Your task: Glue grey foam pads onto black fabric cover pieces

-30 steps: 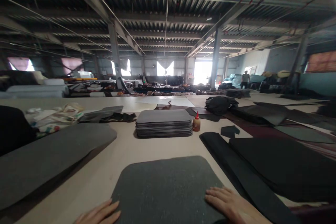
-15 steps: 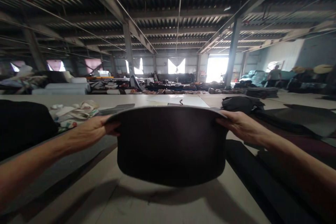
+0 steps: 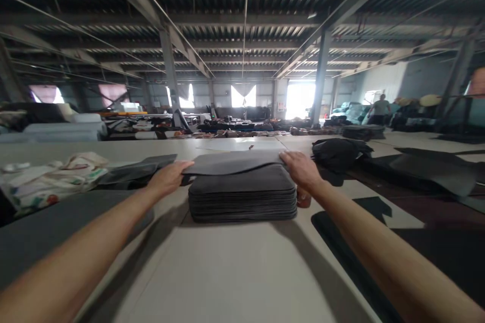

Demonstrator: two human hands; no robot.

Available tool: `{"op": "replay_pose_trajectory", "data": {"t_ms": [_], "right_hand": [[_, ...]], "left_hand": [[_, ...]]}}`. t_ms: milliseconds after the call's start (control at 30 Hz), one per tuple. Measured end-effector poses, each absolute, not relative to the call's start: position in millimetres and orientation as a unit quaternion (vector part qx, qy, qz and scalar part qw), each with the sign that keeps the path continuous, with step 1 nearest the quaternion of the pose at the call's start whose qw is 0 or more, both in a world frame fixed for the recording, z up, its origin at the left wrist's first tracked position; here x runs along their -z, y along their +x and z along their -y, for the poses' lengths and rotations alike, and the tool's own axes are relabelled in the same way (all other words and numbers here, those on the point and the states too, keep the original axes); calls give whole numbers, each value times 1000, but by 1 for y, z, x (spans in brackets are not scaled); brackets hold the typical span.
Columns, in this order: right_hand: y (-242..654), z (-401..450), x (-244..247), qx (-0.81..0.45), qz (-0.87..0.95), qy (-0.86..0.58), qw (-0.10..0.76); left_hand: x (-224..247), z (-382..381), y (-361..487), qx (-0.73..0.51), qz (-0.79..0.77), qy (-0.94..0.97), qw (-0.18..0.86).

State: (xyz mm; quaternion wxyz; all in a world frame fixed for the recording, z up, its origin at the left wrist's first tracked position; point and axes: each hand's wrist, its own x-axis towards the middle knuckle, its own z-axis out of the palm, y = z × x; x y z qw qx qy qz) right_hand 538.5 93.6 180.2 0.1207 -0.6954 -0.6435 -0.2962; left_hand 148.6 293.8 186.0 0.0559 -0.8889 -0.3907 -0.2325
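Note:
A thin dark grey fabric panel (image 3: 235, 162) stretches between my hands, its near edge lifted in a slight wave. My left hand (image 3: 172, 176) pinches the panel's left end, and my right hand (image 3: 301, 169) grips its right end. Directly below lies a neat stack of dark grey panels (image 3: 242, 199) with rounded corners, on the pale table (image 3: 235, 262). The held panel hangs over the back of this stack; whether it touches the top one I cannot tell. A small reddish-brown object (image 3: 303, 198) is partly hidden behind the stack's right side.
Whitish printed cloth (image 3: 56, 176) lies at the left, near a wide grey sheet (image 3: 76, 222). A bundled dark cloth (image 3: 339, 154) and flat dark pieces (image 3: 428, 166) occupy the right. Farther back, a person (image 3: 379, 108) stands near wrapped bales.
The panel has gone from hanging upright before me to lying nearly flat over the stack, which has come into view. Both hands have moved forward with it, and my view has turned slightly right.

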Motion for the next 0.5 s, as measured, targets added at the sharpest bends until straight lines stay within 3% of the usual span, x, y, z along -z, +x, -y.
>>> {"op": "replay_pose_trajectory", "data": {"t_ms": [167,500], "right_hand": [[543,-108,-111,215,647,-730,46],[544,-111,-99,198,650,-734,25]], "left_hand": [[-117,-329,168,163,448,-879,34],[-112,-339,167,113,476,-871,36]]}}
